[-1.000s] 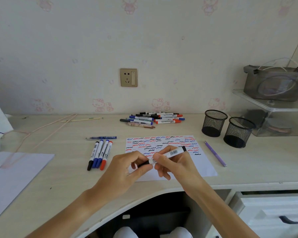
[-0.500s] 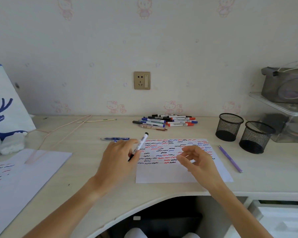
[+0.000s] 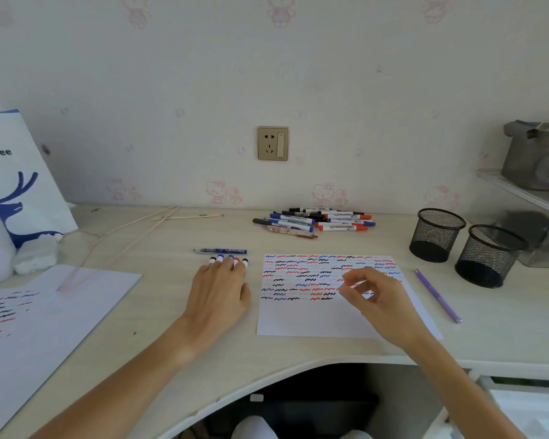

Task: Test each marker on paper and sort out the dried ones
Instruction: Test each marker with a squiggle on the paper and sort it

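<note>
Pale wood-grain counter (image 3: pixel 346 350), curved front edge, carrying the whole lot as I watch from the head view. Item: test sheet (image 3: pixel 311 315), white paper, upper half filled with rows of red, blue and black squiggles, lower half bare. Item: sorted row of markers (image 3: pixel 230 260), lying side by side just left of the sheet; I count five cap ends showing past the fingers, black, blue, blue, red, black. My left hand (image 3: pixel 217 294) lies flat over that row, fingers straight and spread, pressing down on the barrels. My right hand (image 3: pixel 379 296) hovers over the right part of the sheet, fingers loosely curled, thumb and forefinger near each other, pinching nothing I can see. Item: untested pile of markers (image 3: pixel 317 221), at the back of the counter below the wall socket (image 3: pixel 273 143), red, blue and black caps mixed. Item: blue pen (image 3: pixel 221 251), lying alone just behind the sorted row. Item: purple pen (image 3: pixel 438 296), right of the sheet. Item: two black mesh cups (image 3: pixel 436 234), right rear, standing close together. Item: second scribbled sheet (image 3: pixel 29 327), far left.
</note>
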